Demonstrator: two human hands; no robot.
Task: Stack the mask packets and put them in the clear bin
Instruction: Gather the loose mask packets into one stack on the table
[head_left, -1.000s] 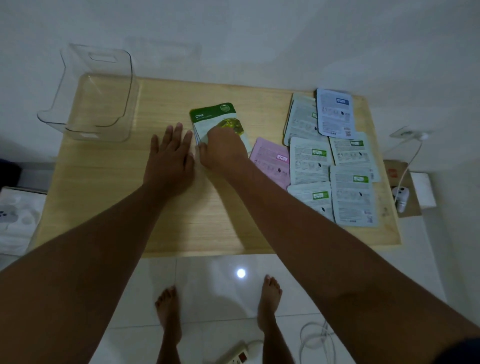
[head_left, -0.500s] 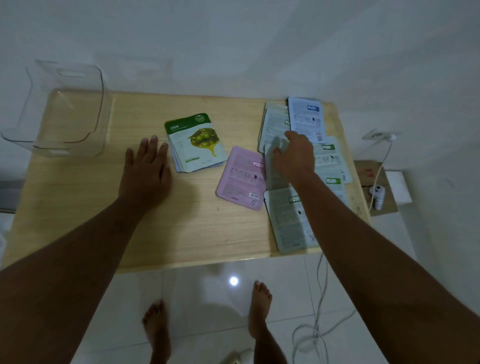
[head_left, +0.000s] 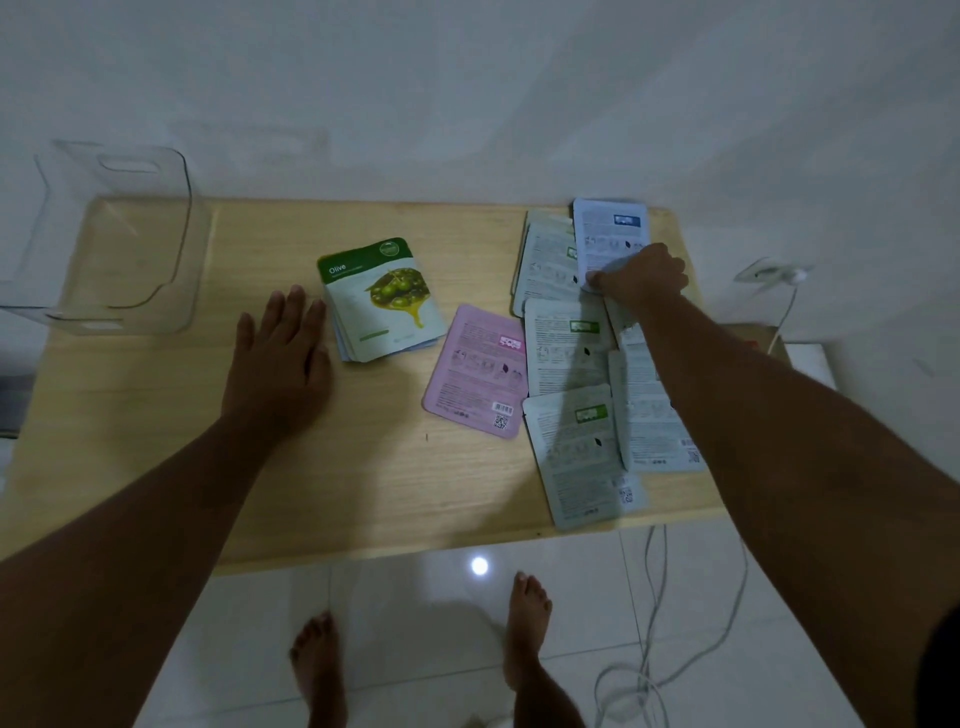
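Green-topped stack: a small pile of mask packets (head_left: 382, 301), face up with "Olive" printed on the top one, lies mid-table, slightly fanned at its left edge.
Pink packet (head_left: 480, 371): back side up, tilted, just right of the stack and apart from it.
Blue-grey packet (head_left: 609, 234): back side up at the far right corner of the table, overlapping the pale packet beside it.
Pale green-labelled packets (head_left: 566, 343): several, back side up, overlapping one another in a loose cluster along the right side; the nearest one (head_left: 579, 452) hangs slightly over the front edge.
Right hand (head_left: 641, 278): reached across the cluster, knuckles up, fingers curled down with fingertips pressed on the lower edge of the blue-grey packet; whether it is pinched or only touched cannot be told.
Left hand (head_left: 283, 358): flat on the wood, palm down, fingers spread and holding nothing, just left of the stack, fingertips near its edge.
Clear bin (head_left: 111, 244): transparent, with a handle cut-out in its far wall, at the far left corner of the table, well apart from the packets; no packets inside.
Table (head_left: 311, 467): light wood, set against a white wall.
Floor: glossy white tiles, bare feet (head_left: 527, 623) below the table edge, a white cable (head_left: 649, 649) looped at the right.
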